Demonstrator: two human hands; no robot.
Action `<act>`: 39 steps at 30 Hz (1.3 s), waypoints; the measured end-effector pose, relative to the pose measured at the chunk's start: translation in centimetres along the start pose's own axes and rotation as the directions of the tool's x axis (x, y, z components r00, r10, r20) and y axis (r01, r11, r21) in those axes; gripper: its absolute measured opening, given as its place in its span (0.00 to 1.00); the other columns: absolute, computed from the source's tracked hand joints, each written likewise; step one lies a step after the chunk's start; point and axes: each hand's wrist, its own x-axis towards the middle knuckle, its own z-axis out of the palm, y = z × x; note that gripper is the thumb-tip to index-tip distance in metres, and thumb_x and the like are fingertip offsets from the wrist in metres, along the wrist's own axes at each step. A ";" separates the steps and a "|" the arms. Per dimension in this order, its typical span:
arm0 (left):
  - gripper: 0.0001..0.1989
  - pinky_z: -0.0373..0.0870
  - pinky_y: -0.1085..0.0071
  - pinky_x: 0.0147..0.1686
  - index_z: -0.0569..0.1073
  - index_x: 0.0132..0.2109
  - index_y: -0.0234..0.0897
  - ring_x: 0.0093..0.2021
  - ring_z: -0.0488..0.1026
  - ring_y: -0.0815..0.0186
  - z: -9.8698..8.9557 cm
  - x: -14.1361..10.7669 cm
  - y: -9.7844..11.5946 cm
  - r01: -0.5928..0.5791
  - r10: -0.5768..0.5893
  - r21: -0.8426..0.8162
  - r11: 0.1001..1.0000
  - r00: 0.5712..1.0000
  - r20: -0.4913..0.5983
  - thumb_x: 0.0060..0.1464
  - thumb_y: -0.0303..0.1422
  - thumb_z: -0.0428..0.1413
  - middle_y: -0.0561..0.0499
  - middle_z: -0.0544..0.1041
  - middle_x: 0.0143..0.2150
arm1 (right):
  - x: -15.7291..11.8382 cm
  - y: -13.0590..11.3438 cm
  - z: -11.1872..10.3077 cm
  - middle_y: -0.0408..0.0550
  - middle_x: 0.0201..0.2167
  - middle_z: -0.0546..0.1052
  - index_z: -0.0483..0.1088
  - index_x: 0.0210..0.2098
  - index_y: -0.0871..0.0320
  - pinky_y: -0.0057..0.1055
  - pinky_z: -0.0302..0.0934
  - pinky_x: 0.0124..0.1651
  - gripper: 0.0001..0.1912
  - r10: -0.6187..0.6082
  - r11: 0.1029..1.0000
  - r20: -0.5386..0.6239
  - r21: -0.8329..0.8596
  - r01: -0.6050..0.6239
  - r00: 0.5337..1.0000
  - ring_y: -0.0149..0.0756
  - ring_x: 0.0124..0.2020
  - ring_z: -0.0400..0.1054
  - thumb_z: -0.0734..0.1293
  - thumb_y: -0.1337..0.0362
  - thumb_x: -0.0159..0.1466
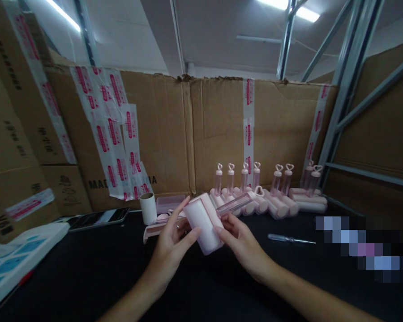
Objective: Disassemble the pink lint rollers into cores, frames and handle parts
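Your left fingers (195, 232) and right fingers (219, 230) clamp the pink case (204, 223) above the black bench (121, 273).

The pale pink case (204, 223) between the hands (201, 235) looks like smooth plastic with a soft, satiny sheen, and the tube (235, 204) sticking out from it is clear, glossy, pink-tinted plastic. Beyond the hands, the row of pink units (277, 205) has the same smooth plastic look, with see-through stems. The surface (121, 273) under the hands is black and matt. Left of them, the phone (99, 219) has a glossy, reflective screen, while the white cylinder (148, 209) looks matt. To their right, the screwdriver (290, 239) pairs a translucent plastic handle with a metal shaft. Behind everything, the brown cardboard (161, 120) is matt, rough along its torn top edge, and crossed by shiny plastic tape (248, 129).
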 end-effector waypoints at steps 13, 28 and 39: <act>0.35 0.72 0.62 0.57 0.62 0.67 0.45 0.62 0.71 0.53 0.0 -0.1 0.4 -0.073 0.073 0.026 0.997 0.997 0.012 0.55 0.36 0.66 0.45 0.75 0.61 | -0.3 0.7 0.1 0.46 0.41 0.76 0.69 0.45 0.54 0.33 0.63 0.44 0.15 -0.092 0.992 -0.053 -0.088 0.087 0.994 0.40 0.42 0.69 0.68 0.50 0.68; 0.34 0.69 0.61 0.60 0.62 0.66 0.45 0.62 0.71 0.54 0.3 -0.4 0.3 -0.100 0.100 0.022 0.995 0.995 -0.003 0.57 0.37 0.65 0.44 0.72 0.64 | -0.7 0.5 0.5 0.46 0.39 0.76 0.71 0.47 0.55 0.30 0.62 0.38 0.16 -0.125 0.982 -0.172 -0.160 0.098 0.977 0.36 0.36 0.66 0.66 0.49 0.70; 0.31 0.77 0.67 0.45 0.64 0.59 0.44 0.49 0.77 0.60 -1.7 1.1 1.3 -0.135 0.128 -0.017 0.991 0.965 -0.228 0.50 0.37 0.67 0.48 0.75 0.52 | 1.0 -0.6 -2.4 0.45 0.41 0.75 0.70 0.46 0.52 0.33 0.68 0.37 0.16 -0.266 0.964 -0.471 -0.145 0.224 0.841 0.38 0.38 0.71 0.67 0.48 0.68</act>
